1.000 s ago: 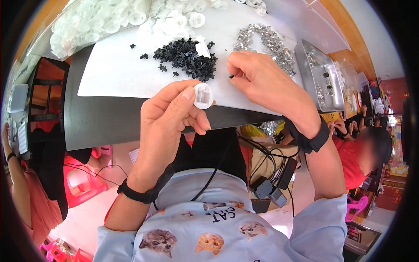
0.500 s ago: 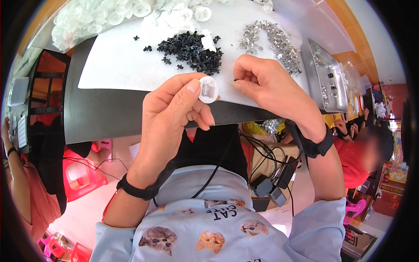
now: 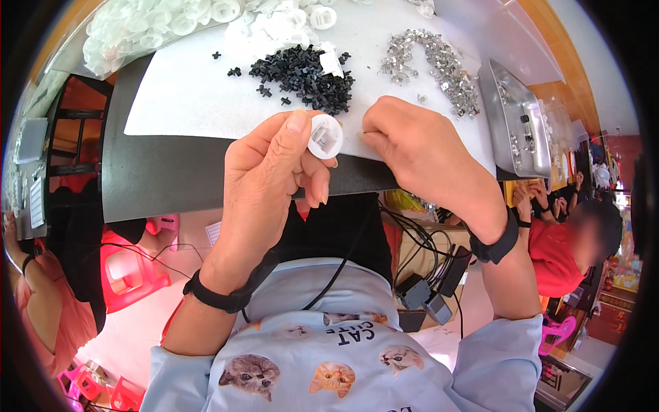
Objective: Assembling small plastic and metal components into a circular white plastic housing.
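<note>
At the upper left of the frame lies a heap of white plastic caps (image 3: 147, 27) on the white sheet (image 3: 185, 96). Just left of centre, the left hand (image 3: 271, 178) pinches one small round white cap (image 3: 325, 135) between thumb tip and curled fingers, held up above the table edge. It looks light, stiff and smooth, likely a little slippery, so a hold on its rim, as now, seems the safest. Above it sits a pile of small black plastic pieces (image 3: 302, 72). Right of centre, the right hand (image 3: 419, 154) has its fingertips drawn narrow beside the cap; whether they hold anything, I cannot tell. At upper right lie shiny metal clips (image 3: 432, 65) and a metal tray (image 3: 515, 120).
</note>
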{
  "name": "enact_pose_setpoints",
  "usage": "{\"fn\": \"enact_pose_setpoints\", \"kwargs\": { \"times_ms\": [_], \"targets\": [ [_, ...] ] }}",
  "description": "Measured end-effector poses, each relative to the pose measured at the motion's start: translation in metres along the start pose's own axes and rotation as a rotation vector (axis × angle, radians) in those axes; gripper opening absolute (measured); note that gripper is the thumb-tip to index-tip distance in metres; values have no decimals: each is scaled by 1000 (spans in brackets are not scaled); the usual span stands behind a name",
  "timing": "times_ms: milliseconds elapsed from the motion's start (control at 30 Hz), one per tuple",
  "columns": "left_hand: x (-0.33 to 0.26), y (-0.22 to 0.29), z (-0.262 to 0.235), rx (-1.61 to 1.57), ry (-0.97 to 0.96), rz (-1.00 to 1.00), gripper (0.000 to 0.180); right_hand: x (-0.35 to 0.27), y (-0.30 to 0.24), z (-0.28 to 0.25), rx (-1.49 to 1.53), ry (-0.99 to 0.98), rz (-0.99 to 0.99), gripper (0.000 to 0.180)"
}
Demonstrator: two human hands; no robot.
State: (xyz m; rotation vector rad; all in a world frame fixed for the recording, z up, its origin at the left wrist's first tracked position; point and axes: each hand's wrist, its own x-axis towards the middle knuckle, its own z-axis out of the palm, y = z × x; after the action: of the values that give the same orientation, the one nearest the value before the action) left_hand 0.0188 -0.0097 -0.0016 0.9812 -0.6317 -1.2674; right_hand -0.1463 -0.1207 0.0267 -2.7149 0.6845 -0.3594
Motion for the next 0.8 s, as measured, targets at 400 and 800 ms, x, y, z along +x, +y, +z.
{"fn": "enact_pose_setpoints", "kwargs": {
  "times_ms": [400, 800],
  "targets": [
    [-1, 6, 3, -13, 37, -52, 43, 23, -31, -19, 305, 66, -108, 6],
    [2, 11, 1, -22, 52, -128, 45, 28, -35, -22, 145, 52, -210, 7]
  ]
}}
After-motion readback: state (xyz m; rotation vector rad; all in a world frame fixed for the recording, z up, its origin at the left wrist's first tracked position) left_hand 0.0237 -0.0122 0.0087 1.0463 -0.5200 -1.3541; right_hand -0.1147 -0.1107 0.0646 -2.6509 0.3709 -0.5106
